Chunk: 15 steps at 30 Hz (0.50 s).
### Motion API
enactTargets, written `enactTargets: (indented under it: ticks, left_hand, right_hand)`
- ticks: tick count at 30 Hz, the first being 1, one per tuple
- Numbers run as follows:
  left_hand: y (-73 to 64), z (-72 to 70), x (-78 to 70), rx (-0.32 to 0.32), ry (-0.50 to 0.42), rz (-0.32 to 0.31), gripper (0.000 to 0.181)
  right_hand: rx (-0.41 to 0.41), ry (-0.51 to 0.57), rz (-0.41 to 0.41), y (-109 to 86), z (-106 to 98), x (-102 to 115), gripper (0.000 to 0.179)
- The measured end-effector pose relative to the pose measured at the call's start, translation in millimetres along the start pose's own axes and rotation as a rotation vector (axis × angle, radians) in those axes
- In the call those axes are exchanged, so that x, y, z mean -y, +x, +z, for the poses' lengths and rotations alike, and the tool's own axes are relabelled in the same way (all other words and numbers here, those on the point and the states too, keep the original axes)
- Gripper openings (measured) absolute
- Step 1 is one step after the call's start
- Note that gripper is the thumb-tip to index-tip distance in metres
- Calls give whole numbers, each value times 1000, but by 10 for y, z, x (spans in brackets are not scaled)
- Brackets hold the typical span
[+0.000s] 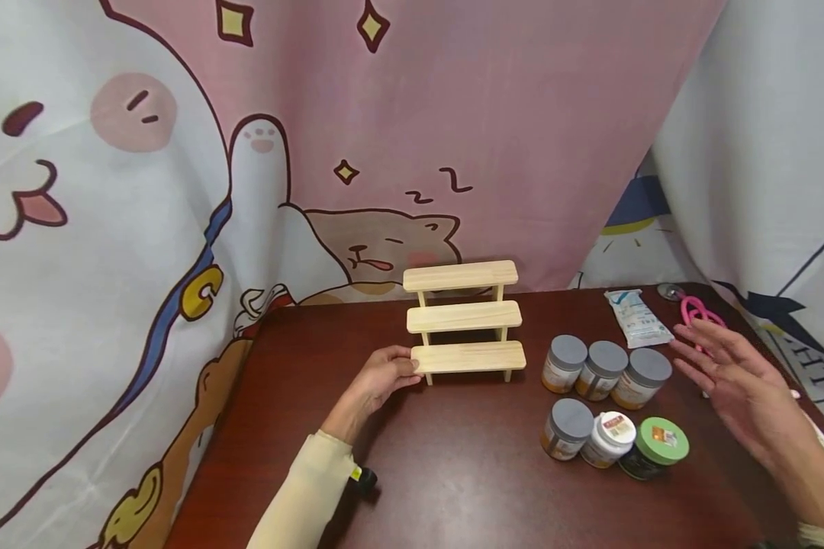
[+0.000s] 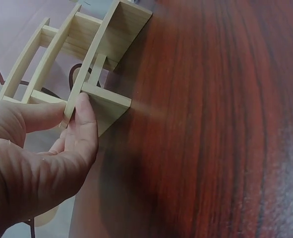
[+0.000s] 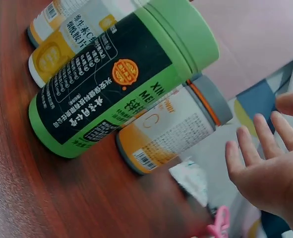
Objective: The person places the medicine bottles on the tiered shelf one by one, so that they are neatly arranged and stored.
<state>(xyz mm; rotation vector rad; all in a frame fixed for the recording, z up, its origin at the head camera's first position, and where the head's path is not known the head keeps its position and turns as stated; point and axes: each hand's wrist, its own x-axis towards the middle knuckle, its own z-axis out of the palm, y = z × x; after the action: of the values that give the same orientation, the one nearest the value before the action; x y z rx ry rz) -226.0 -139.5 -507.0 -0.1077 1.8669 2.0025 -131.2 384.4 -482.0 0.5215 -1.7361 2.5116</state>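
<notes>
My left hand pinches the left end of the lowest step of a three-step wooden display shelf. In the left wrist view the thumb lies on top of the board and the fingers curl beneath it. Raised at the right, my right hand has its fingers spread and holds nothing. Nearest to it are a grey-lidded jar and a green-lidded jar; the green one fills much of the right wrist view. Beside that stands a white-lidded bottle.
More grey-lidded jars stand in two rows right of the shelf. Behind them lie a white packet and pink-handled scissors. A cartoon-printed curtain borders the dark wooden table at the back and sides.
</notes>
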Motion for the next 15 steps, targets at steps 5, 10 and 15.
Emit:
enactTargets:
  ticks: [5, 10, 15]
  left_hand:
    - [2, -6, 13, 2, -10, 7, 32]
    - [-13, 5, 1, 7, -21, 3, 32]
    - [-12, 10, 5, 5, -23, 9, 33]
  right_hand:
    - [153, 48, 95, 16, -133, -104, 67]
    - [177, -240, 204, -18, -172, -194, 71]
    - [179, -357, 315, -16, -194, -270, 72]
